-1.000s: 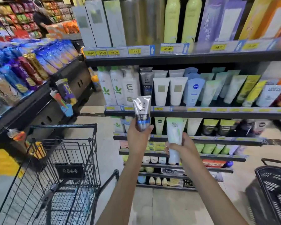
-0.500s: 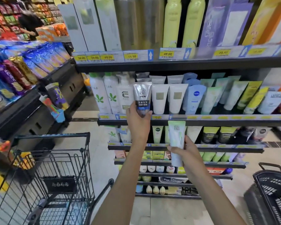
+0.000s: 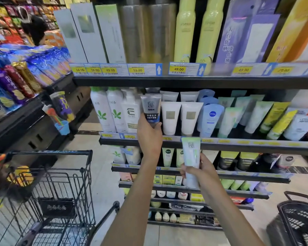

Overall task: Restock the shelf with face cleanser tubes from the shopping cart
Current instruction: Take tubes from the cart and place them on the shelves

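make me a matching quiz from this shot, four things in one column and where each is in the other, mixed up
Things:
1. grey MEN tube
2. pale green tube
3. blue Nivea tube
4. shopping cart

Places:
A. standing on the shelf, right of two white tubes
B. on the floor at lower left
C. gripped in the left hand, up at the shelf
D. gripped in the right hand, below the shelf edge

Pairs: 1-C, 2-D, 3-A, 4-B

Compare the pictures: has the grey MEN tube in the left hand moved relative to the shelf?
Yes. The grey MEN tube has risen from below the price rail into the row beside the white tubes.
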A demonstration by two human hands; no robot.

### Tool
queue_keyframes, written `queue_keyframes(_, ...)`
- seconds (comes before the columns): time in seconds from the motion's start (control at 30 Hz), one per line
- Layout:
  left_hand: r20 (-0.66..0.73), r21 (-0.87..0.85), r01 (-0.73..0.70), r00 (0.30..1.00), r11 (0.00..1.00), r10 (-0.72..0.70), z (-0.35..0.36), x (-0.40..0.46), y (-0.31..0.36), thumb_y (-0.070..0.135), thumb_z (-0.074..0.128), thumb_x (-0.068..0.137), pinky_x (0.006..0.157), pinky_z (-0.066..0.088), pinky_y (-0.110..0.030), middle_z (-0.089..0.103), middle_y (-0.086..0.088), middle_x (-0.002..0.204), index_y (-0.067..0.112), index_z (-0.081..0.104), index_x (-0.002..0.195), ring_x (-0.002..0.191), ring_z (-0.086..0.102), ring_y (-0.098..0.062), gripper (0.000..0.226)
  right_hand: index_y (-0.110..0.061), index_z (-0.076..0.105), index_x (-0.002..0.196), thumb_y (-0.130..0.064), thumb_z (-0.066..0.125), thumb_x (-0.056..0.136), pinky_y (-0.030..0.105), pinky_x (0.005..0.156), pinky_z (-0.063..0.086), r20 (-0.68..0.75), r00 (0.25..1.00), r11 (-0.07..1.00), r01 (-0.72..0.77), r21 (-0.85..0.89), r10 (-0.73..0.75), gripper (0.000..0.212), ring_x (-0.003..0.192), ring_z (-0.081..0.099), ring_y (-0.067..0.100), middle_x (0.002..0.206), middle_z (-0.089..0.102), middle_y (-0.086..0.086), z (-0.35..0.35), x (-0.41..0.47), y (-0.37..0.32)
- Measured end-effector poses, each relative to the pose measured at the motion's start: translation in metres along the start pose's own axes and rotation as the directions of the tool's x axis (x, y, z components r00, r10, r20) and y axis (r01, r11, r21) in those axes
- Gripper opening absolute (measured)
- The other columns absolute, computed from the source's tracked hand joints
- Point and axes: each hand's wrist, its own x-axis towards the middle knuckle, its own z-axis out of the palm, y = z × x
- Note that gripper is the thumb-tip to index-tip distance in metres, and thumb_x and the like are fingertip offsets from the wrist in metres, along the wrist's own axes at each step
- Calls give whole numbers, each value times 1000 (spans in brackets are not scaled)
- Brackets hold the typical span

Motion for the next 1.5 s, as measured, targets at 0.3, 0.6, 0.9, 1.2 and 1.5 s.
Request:
queue_keyframes(0.3, -45, 132, 10, 999, 991, -4, 13, 10, -7, 21, 79, 88, 88, 58, -36, 71, 10, 109, 27, 53, 124, 100, 68, -9, 45, -21, 61, 126, 3, 79, 83, 48, 76, 60, 0, 999, 999, -53, 9, 53, 52, 80, 72, 29, 97, 76, 14, -11, 16, 6)
queue_keyframes(0.6, -48, 241, 53, 998, 969, -43, 21, 9, -20, 21, 78, 86, 88, 57, -41, 73, 2, 111, 23, 51, 119, 101, 70, -21, 42, -18, 61, 125, 4, 78, 84, 53, 84, 59, 13, 998, 998, -64, -12, 64, 49, 83, 75, 32, 96, 78, 9, -14, 23, 8)
queue_keyframes(0.9, -43, 385, 49, 998, 922, -35, 23, 4, -23, 29, 73, 90, 84, 58, -49, 72, -4, 111, 20, 45, 119, 100, 69, -31, 42, -22, 61, 126, 4, 76, 86, 55, 86, 59, 26, 997, 998, -66, -5, 66, 50, 88, 74, 35, 99, 78, 7, -17, 25, 13)
queue_keyframes(1.2, 4, 423, 25, 1000, 906, -29, 19, 1, -27, 31, 74, 90, 80, 59, -51, 72, -1, 114, 23, 40, 123, 102, 69, -30, 48, -20, 61, 125, 6, 75, 87, 49, 82, 61, 21, 998, 997, -66, 31, 66, 48, 88, 73, 34, 106, 76, 15, -25, 22, 13)
queue_keyframes(1.5, 38, 379, -18, 999, 925, 4, 6, -6, -28, 27, 71, 93, 86, 53, -45, 64, -1, 121, 19, 47, 129, 108, 64, -27, 45, -17, 63, 120, 5, 78, 84, 56, 88, 61, -42, 998, 998, -51, 49, 53, 45, 83, 74, 29, 102, 75, 12, -32, 17, 17)
